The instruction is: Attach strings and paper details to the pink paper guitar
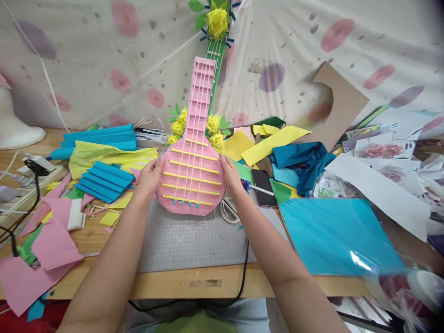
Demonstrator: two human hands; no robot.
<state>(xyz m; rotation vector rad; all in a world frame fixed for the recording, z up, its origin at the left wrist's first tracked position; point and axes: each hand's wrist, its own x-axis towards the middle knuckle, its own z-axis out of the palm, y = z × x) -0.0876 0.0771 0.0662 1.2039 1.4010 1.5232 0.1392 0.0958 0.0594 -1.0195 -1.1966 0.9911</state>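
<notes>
Between my two hands stands a pink paper lute (190, 178), nearly upright, with yellow strips across its round body, white strings and small blue pegs at the bottom. My left hand (151, 175) grips the body's left edge. On the right edge, my right hand (231, 175) has its fingers closed round the rim. Behind it rises a green neck (218, 69) with dark blue pegs and a yellow paper flower (218, 23) at its head; the pink neck hides part of it. More yellow flowers (178, 125) show on both sides of the pink neck.
Under the lute lies a grey cutting mat (194, 245). Scissors (229, 210), a phone (264, 187) and a blue sheet (340, 236) are to the right. Pink paper scraps (55, 236), folded blue paper (104, 180) and cables crowd the left. A patterned plastic curtain (277, 37) hangs behind.
</notes>
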